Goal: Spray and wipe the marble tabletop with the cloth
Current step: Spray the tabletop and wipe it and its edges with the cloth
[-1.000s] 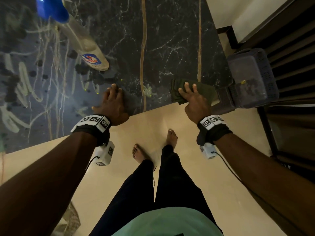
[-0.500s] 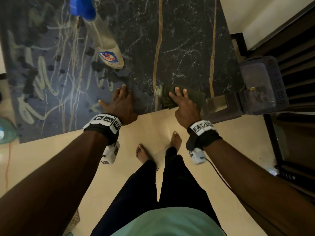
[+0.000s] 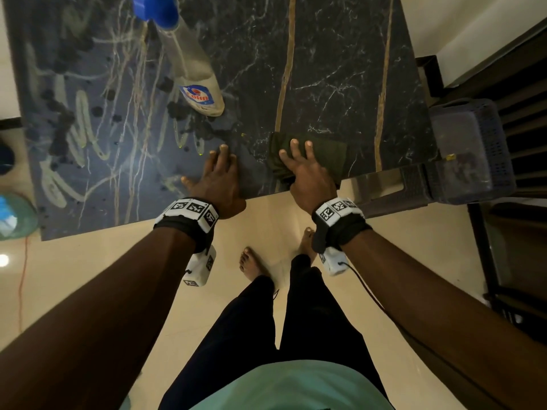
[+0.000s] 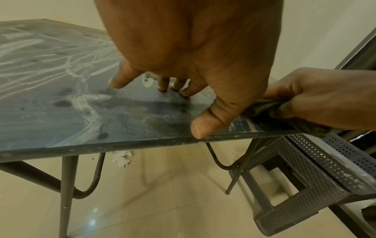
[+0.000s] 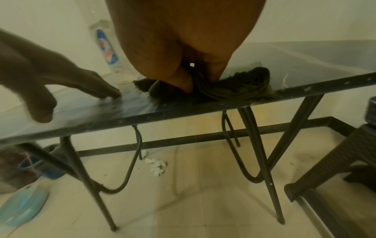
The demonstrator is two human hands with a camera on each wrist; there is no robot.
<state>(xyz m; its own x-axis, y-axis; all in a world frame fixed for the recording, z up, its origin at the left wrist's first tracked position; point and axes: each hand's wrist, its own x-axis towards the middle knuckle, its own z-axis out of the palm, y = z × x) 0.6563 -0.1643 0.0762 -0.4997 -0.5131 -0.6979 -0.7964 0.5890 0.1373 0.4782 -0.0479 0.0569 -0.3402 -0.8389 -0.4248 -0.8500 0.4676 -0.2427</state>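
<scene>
The black marble tabletop (image 3: 340, 69) has gold veins and pale smeared streaks over its left half. A clear spray bottle (image 3: 192, 72) with a blue trigger stands on it beyond my left hand, and shows in the right wrist view as well (image 5: 106, 48). My left hand (image 3: 220, 176) lies flat on the marble by the near edge, fingers straight. Just to its right, my right hand (image 3: 307, 173) presses a dark green cloth (image 3: 328, 156) onto the near edge. Its fingers lie on top, and the thumb pinches the bunched cloth (image 4: 262, 107) (image 5: 240, 85).
A grey perforated plastic stool (image 3: 467, 149) stands against the table's right end. A blue-green object (image 3: 14, 214) sits on the floor at the left. White scraps (image 5: 156, 165) lie on the tiles under the table, between its metal legs. My bare feet stand just short of the edge.
My right hand has slid the cloth leftward along the near edge, from the right gold vein to the left one, closer to my left hand. The left hand stays flat in place.
</scene>
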